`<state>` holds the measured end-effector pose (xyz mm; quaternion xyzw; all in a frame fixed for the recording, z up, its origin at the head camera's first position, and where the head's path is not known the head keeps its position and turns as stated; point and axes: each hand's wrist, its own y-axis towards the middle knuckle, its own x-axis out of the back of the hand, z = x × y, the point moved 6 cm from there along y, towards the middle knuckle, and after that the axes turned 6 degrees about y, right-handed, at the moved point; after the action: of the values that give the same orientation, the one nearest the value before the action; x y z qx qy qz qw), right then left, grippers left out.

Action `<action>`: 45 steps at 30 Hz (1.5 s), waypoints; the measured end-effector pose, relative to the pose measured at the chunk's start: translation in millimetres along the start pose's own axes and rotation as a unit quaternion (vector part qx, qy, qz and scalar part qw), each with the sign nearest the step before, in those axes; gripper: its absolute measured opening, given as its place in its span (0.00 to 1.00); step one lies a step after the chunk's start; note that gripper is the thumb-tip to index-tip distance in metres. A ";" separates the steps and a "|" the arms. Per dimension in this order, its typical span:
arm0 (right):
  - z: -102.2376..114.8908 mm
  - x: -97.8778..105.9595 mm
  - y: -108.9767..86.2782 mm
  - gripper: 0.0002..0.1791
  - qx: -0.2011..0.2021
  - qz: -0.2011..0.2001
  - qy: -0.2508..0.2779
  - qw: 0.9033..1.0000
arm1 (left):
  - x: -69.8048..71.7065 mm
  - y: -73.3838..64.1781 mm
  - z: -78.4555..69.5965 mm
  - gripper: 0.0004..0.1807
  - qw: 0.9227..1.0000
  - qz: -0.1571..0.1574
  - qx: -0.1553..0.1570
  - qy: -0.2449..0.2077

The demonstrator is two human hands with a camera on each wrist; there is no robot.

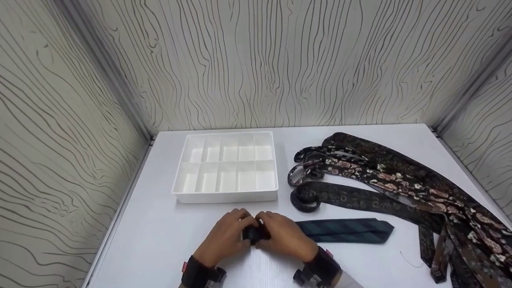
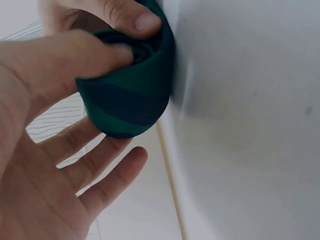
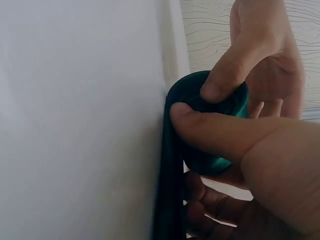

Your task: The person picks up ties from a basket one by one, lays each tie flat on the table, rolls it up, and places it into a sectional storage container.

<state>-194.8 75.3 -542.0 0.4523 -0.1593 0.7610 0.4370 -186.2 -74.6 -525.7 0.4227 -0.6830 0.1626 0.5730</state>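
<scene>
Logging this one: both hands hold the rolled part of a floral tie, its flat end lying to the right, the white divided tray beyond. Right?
Not floral: the left wrist view shows the tie striped green and dark blue. The rest holds: left hand and right hand on its rolled part, flat end to the right, white divided tray beyond.

The head view looks forward and down from above the near side of the tabletop (image 1: 148, 236), far enough back to take in both far corners and the patterned wall (image 1: 248, 60) beyond the far edge. The left wrist view is low and close, facing past the palm of the left hand (image 1: 230, 234) to the rolled tie (image 2: 127, 107), the tabletop turned upright at right. From the right hand (image 1: 284, 236), the right wrist view has the tabletop at left. Both wrist views share the rolled tie.
</scene>
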 end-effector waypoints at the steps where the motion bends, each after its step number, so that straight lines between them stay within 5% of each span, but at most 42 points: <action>1: 0.0 0.0 -0.9 0.28 0.000 0.004 -0.006 1.000 | 0.4 0.0 -0.3 0.20 1.000 -0.001 -0.002 0.003; 9: -0.4 2.5 -4.5 0.30 0.013 0.014 -0.053 0.998 | -0.3 3.6 -1.9 0.18 1.000 0.005 -0.015 0.013; 15: -1.5 5.2 -4.9 0.32 0.008 0.013 -0.037 0.999 | -2.2 6.7 -3.8 0.21 1.000 0.007 -0.010 0.006; 23: -0.8 5.9 -6.5 0.23 -0.014 0.011 0.042 0.999 | -1.3 4.8 -6.2 0.19 1.000 -0.007 -0.022 0.007; 27: 0.6 5.5 -8.2 0.18 -0.008 0.001 0.038 0.999 | -2.6 4.3 -5.4 0.21 1.000 0.007 -0.007 -0.008; 45: -5.3 2.0 -17.3 0.31 -0.019 -0.002 0.037 0.999 | -6.0 8.4 -12.7 0.19 0.999 0.014 -0.029 0.011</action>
<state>-184.1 89.5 -545.8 0.4160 -0.1564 0.7729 0.4528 -184.5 -58.3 -525.3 0.3947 -0.6868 0.1558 0.5901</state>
